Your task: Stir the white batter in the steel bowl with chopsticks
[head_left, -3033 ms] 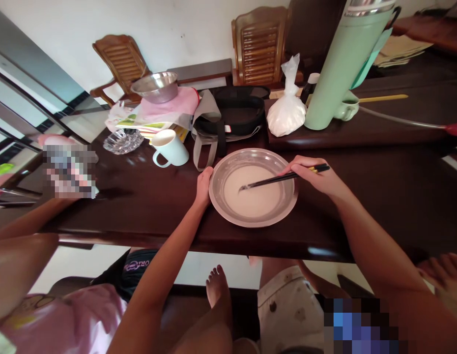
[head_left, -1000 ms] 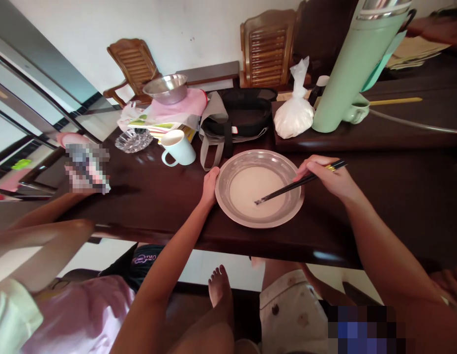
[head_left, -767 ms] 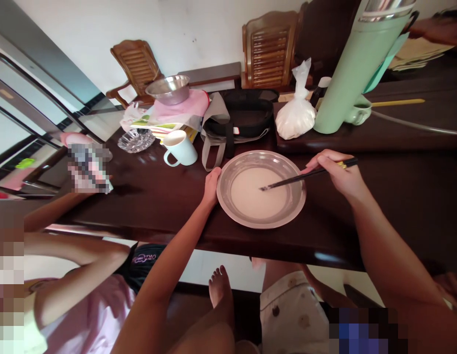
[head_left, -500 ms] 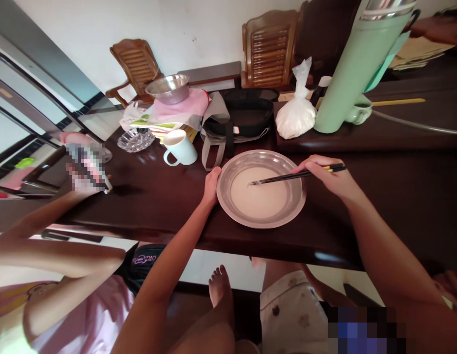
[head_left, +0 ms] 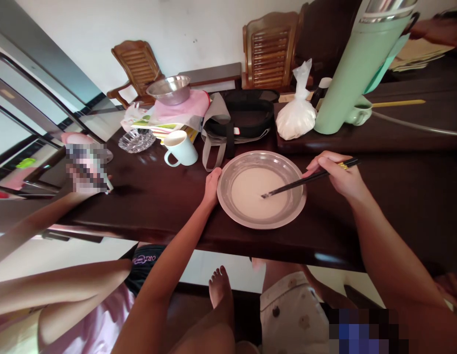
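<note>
A wide metal bowl (head_left: 299,196) sits on the dark table, holding a pale, milky liquid (head_left: 250,189). At its left rim, my left hand (head_left: 213,188) is closed on the edge, with the thumb on top and the other fingers mostly hidden. My right hand (head_left: 339,172), to the right of the bowl, grips a pair of black chopsticks (head_left: 297,184) with gold bands. The chopsticks slant down to the left over the rim, and their whitened tips are at the liquid near the middle of the bowl.
Behind the bowl are a light blue mug (head_left: 184,151), a black-and-grey bag (head_left: 246,118), a tied bag of white powder (head_left: 295,120) and a tall green flask (head_left: 346,78). A glass dish (head_left: 136,141) and another metal bowl (head_left: 171,91) stand farther left. Another person's hand (head_left: 86,182) holds a blurred object.
The chopstick tips have shifted about within the liquid, lately rightward and nearer me, with my right hand moving right. My left hand stays on the rim. The neighbouring person's arm and leg have shifted.
</note>
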Available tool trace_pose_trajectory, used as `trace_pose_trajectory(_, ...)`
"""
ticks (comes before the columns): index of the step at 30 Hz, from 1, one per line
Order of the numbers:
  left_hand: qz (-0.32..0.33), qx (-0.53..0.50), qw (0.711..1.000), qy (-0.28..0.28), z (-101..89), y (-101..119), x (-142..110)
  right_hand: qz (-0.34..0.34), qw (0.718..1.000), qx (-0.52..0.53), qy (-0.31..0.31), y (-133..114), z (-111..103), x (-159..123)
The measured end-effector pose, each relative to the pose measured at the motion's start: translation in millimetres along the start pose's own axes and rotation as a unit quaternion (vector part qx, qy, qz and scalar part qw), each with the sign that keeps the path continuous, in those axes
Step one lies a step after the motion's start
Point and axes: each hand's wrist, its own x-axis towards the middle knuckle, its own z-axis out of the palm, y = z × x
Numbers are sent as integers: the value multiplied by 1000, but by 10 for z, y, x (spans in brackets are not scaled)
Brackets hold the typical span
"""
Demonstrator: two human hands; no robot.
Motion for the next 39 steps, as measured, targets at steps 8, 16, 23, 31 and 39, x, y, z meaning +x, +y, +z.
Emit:
trace_pose_trajectory(8, 9, 8, 1000, -8, 2, 23, -11, -18, 998, -58, -10, -14, -1, 4)
trace_pose_trajectory(16, 8, 6, 1000, -5, 3, 28, -14, -14, 994, -85, -63, -21, 33, 4)
trace_pose_trajectory(23, 2, 19, 1000, -1, 3, 37, -20, 3, 999, -1, -47, -4, 9, -1)
trace_pose_trajectory(31, -4, 32, 999, 4, 13, 48, -18, -5, 1000, -13, 8, 18, -21, 12)
trace_pose_trajectory(39, 1, 43, 999, 8, 8, 41, 5, -29, 996, -80, -14, 10, -10, 23)
